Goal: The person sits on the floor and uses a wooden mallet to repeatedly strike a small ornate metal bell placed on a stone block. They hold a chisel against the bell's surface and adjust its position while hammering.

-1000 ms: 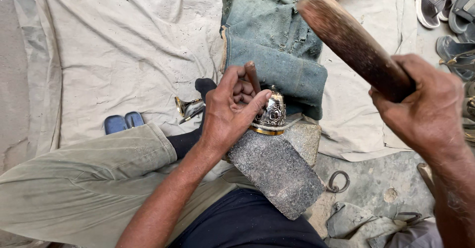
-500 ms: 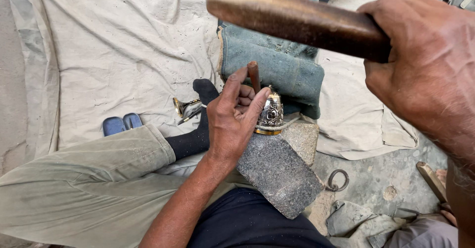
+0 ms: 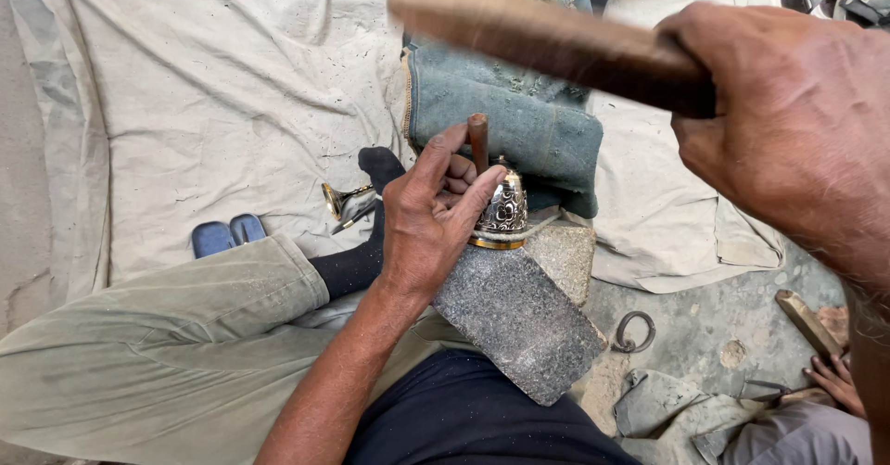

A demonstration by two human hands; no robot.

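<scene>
A person's left hand (image 3: 431, 219) steadies a slim brown punch (image 3: 477, 140) upright on an engraved silver-and-brass bell-shaped ornament (image 3: 503, 213), which sits on a speckled grey stone block (image 3: 519, 321) at the frame's centre. At two o'clock, the right hand (image 3: 788, 122) is clenched around a blurred brown wooden mallet handle (image 3: 547, 38) above folded blue-green cloth (image 3: 519, 122).

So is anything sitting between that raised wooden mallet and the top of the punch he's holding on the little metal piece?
Nothing visible. The wooden mallet in the right hand is raised above the punch, whose top pokes clear of the left hand.
</scene>
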